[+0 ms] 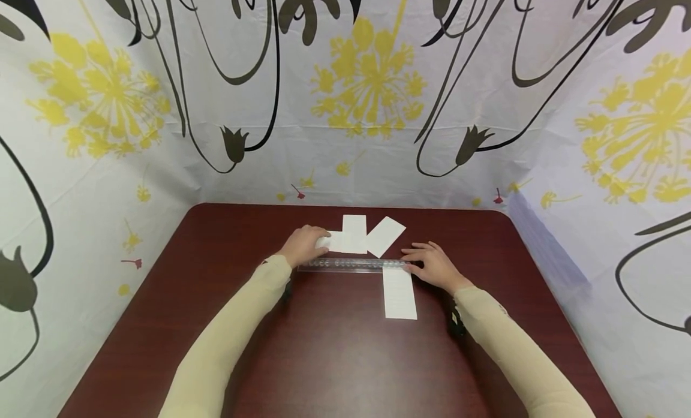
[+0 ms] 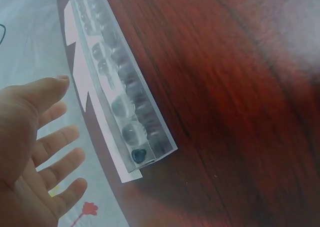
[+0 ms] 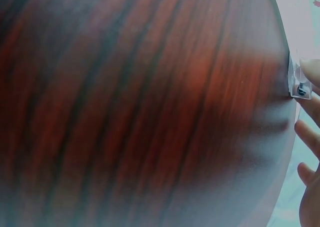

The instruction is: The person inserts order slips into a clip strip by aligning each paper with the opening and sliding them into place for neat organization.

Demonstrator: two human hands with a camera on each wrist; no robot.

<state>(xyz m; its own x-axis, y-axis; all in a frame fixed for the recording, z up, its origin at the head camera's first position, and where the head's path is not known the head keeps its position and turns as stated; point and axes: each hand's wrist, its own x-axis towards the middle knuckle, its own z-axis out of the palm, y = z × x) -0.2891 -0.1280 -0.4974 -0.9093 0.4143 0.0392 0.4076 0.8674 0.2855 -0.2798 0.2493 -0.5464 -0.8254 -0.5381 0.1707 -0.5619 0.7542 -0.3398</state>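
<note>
A long clear plastic case (image 1: 345,263) with a row of rounded bumps lies crosswise on the table; in the left wrist view a small dark piece (image 2: 139,156) shows at its end. My right hand (image 1: 434,267) pinches the case's right end between thumb and finger, other fingers spread. My left hand (image 1: 305,245) is beyond the left end, fingers loosely spread over a white card (image 1: 336,241). The left wrist view shows that hand (image 2: 30,137) apart from the case. Another white card (image 1: 400,293) extends toward me from the case's right part.
Behind the case lie an upright white card (image 1: 354,234) and a slanted white card (image 1: 385,237). The dark red wooden table (image 1: 345,358) ends at the back against a white floral-patterned cloth (image 1: 324,160), which also hangs along both sides.
</note>
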